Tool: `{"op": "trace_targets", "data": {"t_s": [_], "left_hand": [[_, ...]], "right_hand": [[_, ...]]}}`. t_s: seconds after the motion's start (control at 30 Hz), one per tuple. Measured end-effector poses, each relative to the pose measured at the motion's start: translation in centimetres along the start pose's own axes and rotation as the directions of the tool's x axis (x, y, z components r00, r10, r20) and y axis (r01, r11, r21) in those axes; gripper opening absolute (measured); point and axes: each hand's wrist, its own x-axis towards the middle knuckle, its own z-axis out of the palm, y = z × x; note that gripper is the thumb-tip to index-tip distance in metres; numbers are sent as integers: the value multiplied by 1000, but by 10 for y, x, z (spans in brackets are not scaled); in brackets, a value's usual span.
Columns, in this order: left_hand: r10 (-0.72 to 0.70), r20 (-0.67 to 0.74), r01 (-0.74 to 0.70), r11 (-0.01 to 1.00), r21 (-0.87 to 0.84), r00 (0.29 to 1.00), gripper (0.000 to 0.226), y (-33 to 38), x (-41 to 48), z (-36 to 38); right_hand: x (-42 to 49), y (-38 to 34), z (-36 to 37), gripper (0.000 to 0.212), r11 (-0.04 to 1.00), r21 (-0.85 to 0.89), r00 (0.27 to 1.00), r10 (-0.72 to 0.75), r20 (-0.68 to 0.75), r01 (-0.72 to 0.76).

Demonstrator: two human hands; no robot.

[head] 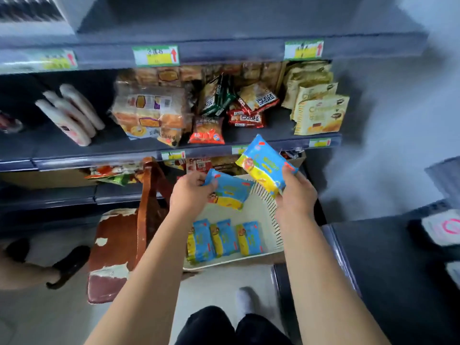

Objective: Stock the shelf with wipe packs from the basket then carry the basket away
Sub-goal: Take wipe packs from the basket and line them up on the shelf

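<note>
- Head view, nearest: dark trouser legs and a white sock (245, 298) on a pale floor, both bare forearms reaching forward.
- Cream basket (272, 220) with slotted walls sits low, just ahead of the feet; three wipe packs (224, 239) lie side by side in its bottom.
- Packs look alike: soft, flat, blue wrap with a yellow band and a small cartoon figure; print too blurred to read.
- Left hand (190, 195) above the basket, fingers closed on the edge of one wipe pack (230, 191), which tilts over the basket.
- Right hand (296, 195) slightly higher, fingers and thumb clamped round the lower end of a second wipe pack (265, 165), raised to the shelf edge (273, 143).
- Worn red-brown chair (117, 247) stands just left of the basket.
- Beyond: shelf crowded with snack bags (207, 130), bread and biscuit packets; price tags (156, 55) on the rail above.
</note>
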Motion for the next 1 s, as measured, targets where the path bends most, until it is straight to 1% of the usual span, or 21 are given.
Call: {"op": "trace_targets", "data": {"t_s": [0.1, 0.2, 0.27, 0.33, 0.4, 0.5, 0.57, 0.63, 0.7, 0.8, 0.87, 1.0], "left_hand": [[104, 124, -84, 984, -157, 987, 11, 34, -17, 8], [175, 236, -109, 957, -270, 956, 8, 59, -36, 11], [237, 301, -142, 941, -306, 924, 5, 68, -48, 13], [296, 340, -176, 924, -340, 893, 5, 75, -64, 16], [357, 364, -206, 897, -392, 860, 5, 83, -86, 20], [423, 443, -189, 857, -480, 791, 3, 95, -126, 27], [465, 492, -191, 839, -509, 736, 4, 100, -153, 32], [490, 529, -167, 823, -543, 693, 9, 103, -181, 36], [498, 567, -151, 823, -548, 656, 11, 105, -207, 41], [503, 630, -105, 823, -559, 591, 7, 111, -243, 50], [533, 643, -95, 805, -585, 550, 4, 114, -273, 54], [601, 673, -115, 776, -620, 431, 3, 115, -339, 59]], "right_hand": [[-16, -38, -14, 12, 991, 74, 993, -115, -2, 115], [-48, -63, -33, 7, 969, 126, 976, -201, -90, 211], [-71, -72, -47, 12, 944, 223, 967, -215, -138, 242], [-97, -77, -65, 18, 905, 340, 965, -218, -145, 256], [-126, -81, -86, 18, 869, 399, 954, -234, -185, 291], [-172, -85, -119, 13, 830, 403, 914, -288, -284, 387], [-203, -86, -138, 15, 805, 396, 886, -321, -334, 441], [-232, -86, -155, 18, 799, 374, 868, -344, -357, 471], [-259, -86, -172, 17, 783, 361, 848, -375, -374, 506], [-298, -89, -194, 12, 732, 381, 813, -413, -411, 565], [-323, -89, -212, 12, 694, 387, 781, -431, -453, 607], [-371, -88, -259, 28, 620, 351, 705, -535, -465, 702]]}}
